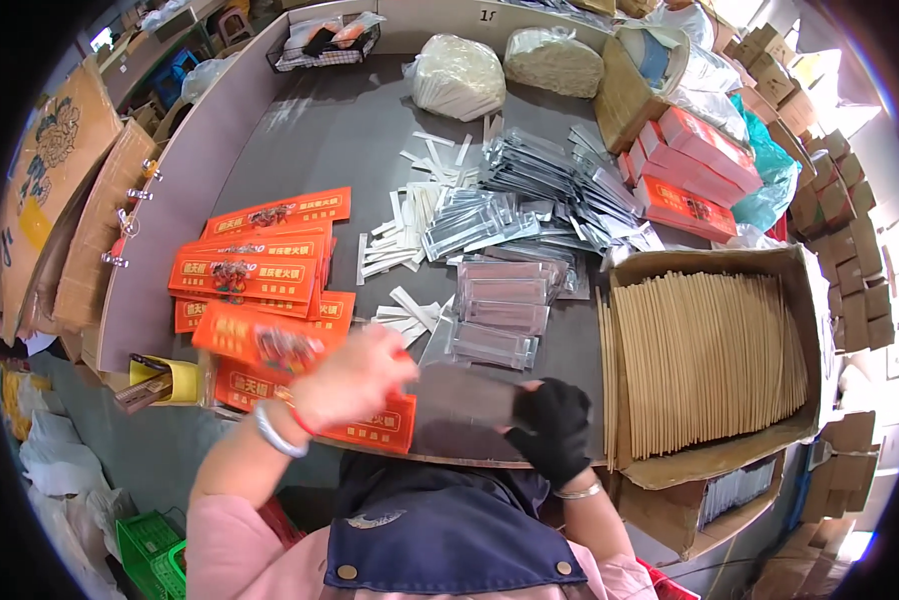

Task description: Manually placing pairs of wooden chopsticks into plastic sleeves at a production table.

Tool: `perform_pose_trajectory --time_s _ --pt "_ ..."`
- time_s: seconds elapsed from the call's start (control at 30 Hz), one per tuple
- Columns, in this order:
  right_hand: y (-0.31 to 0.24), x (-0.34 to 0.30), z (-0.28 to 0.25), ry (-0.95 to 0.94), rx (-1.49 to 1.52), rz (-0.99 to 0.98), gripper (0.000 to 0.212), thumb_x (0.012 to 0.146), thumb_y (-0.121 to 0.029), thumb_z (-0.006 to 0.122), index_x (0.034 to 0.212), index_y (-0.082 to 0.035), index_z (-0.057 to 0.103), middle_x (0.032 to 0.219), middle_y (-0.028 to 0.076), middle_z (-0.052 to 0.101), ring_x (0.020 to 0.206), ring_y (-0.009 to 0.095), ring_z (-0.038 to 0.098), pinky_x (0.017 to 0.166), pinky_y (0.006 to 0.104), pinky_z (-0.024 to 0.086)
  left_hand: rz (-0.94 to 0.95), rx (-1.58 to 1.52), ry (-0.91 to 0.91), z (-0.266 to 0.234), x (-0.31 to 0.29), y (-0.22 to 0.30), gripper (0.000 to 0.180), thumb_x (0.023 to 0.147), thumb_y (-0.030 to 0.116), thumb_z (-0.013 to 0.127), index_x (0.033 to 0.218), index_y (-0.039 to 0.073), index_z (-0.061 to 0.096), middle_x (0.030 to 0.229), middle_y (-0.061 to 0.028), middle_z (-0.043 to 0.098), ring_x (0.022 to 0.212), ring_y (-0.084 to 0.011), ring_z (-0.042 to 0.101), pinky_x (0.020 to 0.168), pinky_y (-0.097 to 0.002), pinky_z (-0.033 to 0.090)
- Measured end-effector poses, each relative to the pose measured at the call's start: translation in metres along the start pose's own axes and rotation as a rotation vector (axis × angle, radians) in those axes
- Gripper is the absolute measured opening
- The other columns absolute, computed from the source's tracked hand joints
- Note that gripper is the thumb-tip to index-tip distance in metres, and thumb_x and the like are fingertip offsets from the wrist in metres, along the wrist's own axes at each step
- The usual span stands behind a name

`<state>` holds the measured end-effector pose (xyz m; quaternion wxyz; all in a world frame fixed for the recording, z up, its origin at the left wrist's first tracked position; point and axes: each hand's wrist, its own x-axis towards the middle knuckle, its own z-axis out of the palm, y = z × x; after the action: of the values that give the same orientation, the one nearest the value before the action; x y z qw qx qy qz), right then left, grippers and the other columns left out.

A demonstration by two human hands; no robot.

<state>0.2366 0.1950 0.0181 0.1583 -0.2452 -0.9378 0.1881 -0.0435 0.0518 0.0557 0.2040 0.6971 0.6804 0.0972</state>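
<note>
Red packets (245, 278) piled left on the tabletop (320, 115), your left hand (355, 375) blurred over one, can't tell if it's gripped, and your black-gloved right hand (553, 425) pinching a translucent flat sleeve (462, 395)!

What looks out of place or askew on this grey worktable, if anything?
Mild untidiness only: flat, narrow white strips lie strewn at odd angles; flat red rectangular packets overlap crookedly; a few slender tan wooden sticks sit outside the open brown cardboard box, along its left side, while others fill it.
</note>
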Motion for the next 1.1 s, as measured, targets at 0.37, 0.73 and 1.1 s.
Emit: perform_pose_trajectory --time_s 0.37,0.73,1.1 --pt "-0.009 -0.016 -0.010 -0.166 -0.065 0.057 0.058 0.064 -0.036 0.082 0.111 -0.012 0.057 0.103 0.007 0.059 0.100 0.027 0.055 0.096 0.0448 0.033 -0.595 -0.100 0.493 0.125 -0.049 0.032 0.087 0.063 0.049 0.085 0.129 0.001 0.055 0.136 -0.0176 0.047 0.132 -0.0381 0.037 0.112 -0.0577 0.021" --pt "-0.044 0.002 0.067 -0.201 0.051 -0.144 0.066 0.066 -0.049 0.078 0.113 -0.008 0.057 0.105 0.011 0.060 0.101 0.032 0.055 0.093 0.0466 0.038 -0.575 -0.220 0.348 0.104 -0.040 0.023 0.085 0.066 0.045 0.084 0.131 -0.001 0.053 0.141 -0.0192 0.048 0.138 -0.0404 0.032 0.115 -0.0574 0.016" --pt "0.135 -0.063 -0.037 0.409 -0.536 0.565 0.041 0.078 -0.020 0.077 0.110 -0.001 0.060 0.111 0.017 0.062 0.104 0.037 0.058 0.091 0.0452 0.046 -0.194 0.234 0.471 0.085 0.052 -0.073 0.018 0.077 0.017 0.071 0.094 0.012 0.068 0.090 -0.0048 0.062 0.092 -0.0263 0.056 0.081 -0.0432 0.042"
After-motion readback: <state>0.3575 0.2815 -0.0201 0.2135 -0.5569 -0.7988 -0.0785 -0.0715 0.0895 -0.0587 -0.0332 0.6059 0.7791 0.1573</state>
